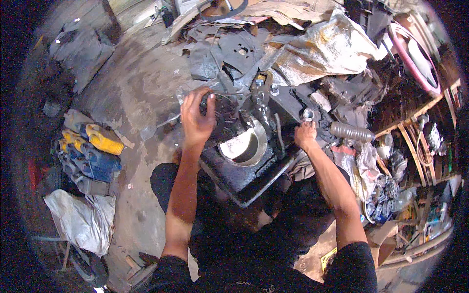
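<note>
A black metal housing, box-shaped, sits tilted in front of me between my knees. Its round opening has a pale metal rim, with a bright white patch inside. My left hand is at the housing's far left, fingers curved and thumb apart, over dark parts I cannot make out. At the right edge, my right hand is closed at a round silver metal fitting; the fingertips are partly hidden. A greasy metal assembly stands at the far side of the housing.
Yellow and blue plastic containers and a white sack lie left. Dirty sheeting and flat dark pieces cover the far floor. A plastic bottle and metal parts lie right, near a pink-rimmed oval.
</note>
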Demonstrator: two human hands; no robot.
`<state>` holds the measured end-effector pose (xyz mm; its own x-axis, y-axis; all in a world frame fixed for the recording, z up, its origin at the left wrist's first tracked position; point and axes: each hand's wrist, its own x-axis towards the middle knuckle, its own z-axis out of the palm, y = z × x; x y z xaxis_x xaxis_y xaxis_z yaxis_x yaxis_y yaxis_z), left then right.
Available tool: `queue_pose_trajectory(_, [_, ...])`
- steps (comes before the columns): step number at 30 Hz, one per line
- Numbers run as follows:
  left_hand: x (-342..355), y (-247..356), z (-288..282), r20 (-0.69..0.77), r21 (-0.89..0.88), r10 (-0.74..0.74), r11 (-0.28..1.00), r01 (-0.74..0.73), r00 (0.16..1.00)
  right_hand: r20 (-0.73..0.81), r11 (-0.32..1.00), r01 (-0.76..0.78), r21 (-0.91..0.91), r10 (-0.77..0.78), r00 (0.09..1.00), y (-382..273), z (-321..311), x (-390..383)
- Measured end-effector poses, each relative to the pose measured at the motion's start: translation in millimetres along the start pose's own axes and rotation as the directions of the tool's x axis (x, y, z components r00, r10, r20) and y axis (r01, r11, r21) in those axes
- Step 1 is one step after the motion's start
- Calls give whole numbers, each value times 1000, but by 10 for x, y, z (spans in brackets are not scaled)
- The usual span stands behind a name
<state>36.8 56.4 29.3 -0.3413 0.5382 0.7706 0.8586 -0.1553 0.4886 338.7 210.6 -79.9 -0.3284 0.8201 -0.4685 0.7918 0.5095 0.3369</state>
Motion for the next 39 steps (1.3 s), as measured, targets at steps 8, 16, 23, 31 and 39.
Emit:
queue_pose_trajectory(8, [8, 17, -31, -15, -52, -100, 994, 99, 995, -73, 975, -181, 127, 191, 979, 316, -404, -489])
queue_pose_trajectory(16, [22, 31, 73, -49, 48, -87, 995, 89, 995, -420, 349, 300, 888, 347, 838, -284, -614, -1563])
queue_pose_trajectory(23, [30, 14, 51, -17, 54, -106, 993, 107, 994, -676, 379, 567, 731, 294, 676, -1033, -523, -1448])
queue_pose_trajectory(31, [43, -90, 61, 10, 52, -94, 994, 93, 996, -752, 315, 687, 655, 357, 554, -1412, -409, -1068])
queue_pose_trajectory(39, [85, -4, 30, 45, 61, -120, 991, 117, 992, -728, 226, 705, 672, 374, 575, -1443, -727, -1071])
